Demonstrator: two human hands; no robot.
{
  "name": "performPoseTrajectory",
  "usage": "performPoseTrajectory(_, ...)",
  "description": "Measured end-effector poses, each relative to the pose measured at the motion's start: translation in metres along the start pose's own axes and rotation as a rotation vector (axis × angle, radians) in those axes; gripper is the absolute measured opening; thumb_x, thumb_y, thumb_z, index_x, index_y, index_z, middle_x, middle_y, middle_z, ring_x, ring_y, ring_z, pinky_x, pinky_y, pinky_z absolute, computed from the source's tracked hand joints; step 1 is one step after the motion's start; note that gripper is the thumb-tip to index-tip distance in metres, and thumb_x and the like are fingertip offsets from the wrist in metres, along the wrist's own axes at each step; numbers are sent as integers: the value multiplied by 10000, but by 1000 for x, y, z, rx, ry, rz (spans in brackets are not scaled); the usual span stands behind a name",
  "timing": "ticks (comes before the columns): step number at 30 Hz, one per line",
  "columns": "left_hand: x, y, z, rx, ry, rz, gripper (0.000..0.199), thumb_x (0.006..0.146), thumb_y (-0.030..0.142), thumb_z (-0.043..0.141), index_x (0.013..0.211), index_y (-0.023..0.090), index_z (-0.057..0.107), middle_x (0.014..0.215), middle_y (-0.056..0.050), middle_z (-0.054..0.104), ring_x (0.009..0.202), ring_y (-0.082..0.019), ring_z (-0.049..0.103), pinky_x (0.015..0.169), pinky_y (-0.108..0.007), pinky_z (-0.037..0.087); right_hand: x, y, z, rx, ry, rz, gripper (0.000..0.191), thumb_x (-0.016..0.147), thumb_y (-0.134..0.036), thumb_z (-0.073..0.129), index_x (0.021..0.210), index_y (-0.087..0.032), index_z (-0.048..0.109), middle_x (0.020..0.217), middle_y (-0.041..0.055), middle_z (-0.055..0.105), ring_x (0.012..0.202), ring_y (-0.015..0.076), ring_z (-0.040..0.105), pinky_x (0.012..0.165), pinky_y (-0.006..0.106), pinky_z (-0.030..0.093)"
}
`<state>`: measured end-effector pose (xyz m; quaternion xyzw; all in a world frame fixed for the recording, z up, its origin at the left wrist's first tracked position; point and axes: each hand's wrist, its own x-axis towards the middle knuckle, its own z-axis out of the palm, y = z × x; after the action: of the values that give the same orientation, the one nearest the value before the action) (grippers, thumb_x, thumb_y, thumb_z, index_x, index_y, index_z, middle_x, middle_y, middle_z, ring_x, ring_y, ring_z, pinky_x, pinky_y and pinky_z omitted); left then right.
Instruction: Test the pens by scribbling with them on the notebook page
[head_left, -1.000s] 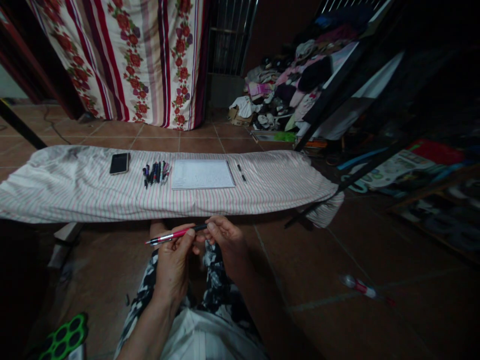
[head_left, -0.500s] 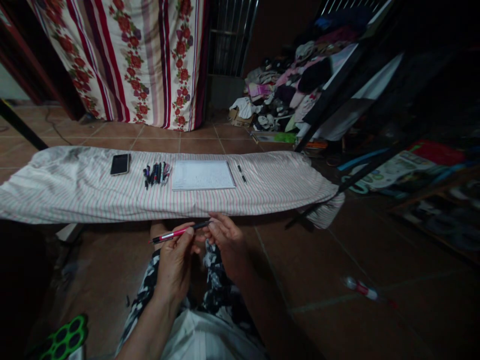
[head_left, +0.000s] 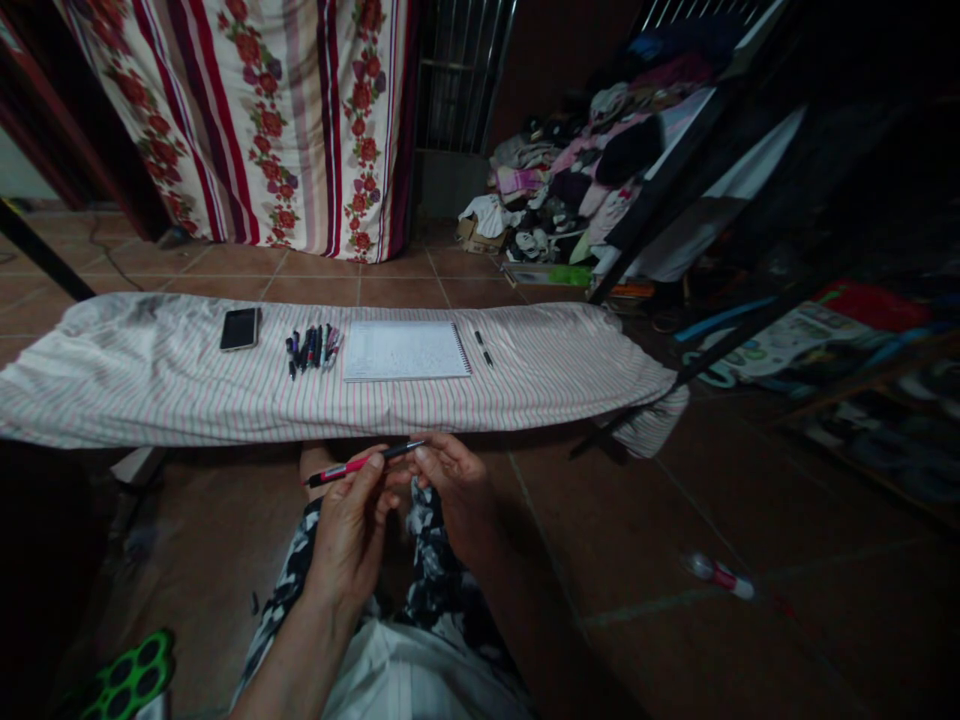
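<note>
Left hand (head_left: 349,530): pinching the red-and-black pen (head_left: 352,467) between thumb and fingers, around where red barrel meets black section.
Right hand (head_left: 461,490): thumb and fingers drawn together about the pen's dark tip end; how firmly they press, we cannot tell.
Held pen: off the cloth-covered table (head_left: 555,385), just in front of the middle of its near edge, slanting, tip end toward our right hand.
Step in hand: we judge it to be two-handed work at the tip end; twisting or fitting, we cannot tell which.
Next move: in our judgement, calls for a steady left pinch and right fingertips kept in line with the barrel.
Table, left of middle: phone (head_left: 239,328) toward the far edge; pen bunch (head_left: 311,348) between it and the spiral notebook (head_left: 405,350).
Table, right half: single pen (head_left: 484,349) just beside the notebook's bound edge.
</note>
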<state>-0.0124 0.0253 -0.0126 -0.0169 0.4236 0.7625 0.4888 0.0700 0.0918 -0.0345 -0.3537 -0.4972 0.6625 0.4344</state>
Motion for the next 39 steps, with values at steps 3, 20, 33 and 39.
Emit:
performPoseTrajectory(3,-1,0,0,-4,-2,-2,81,762,50,617,836,76,637,727,-84,724,570,-120,676,422,-118,481,-1,1,0,-52,3,-30,243,684,-341,673,857,-172,683,742,37,678,613,140,612,514,237,487)
performPoseTrajectory(20,4,-10,-8,71,33,97,403,517,230,829,844,94,635,633,-39,692,526,-120,639,415,-135,454,0,-1,3,-74,-33,43,157,711,-320,617,788,-183,608,645,-10,628,600,134,605,545,233,475)
performPoseTrajectory(33,36,-21,-34,701,1,619,251,728,373,678,844,151,677,855,-66,674,793,-184,633,710,-300,505,2,21,-11,-990,14,-664,287,854,-231,504,1107,-236,638,883,75,614,862,211,587,782,373,490)
performPoseTrajectory(39,38,-26,-28,998,-106,874,150,827,295,583,915,207,666,964,-58,653,958,-203,595,881,-364,474,17,35,-16,-1149,-61,-785,349,840,-118,419,1104,-223,621,888,75,625,924,211,579,812,367,483)
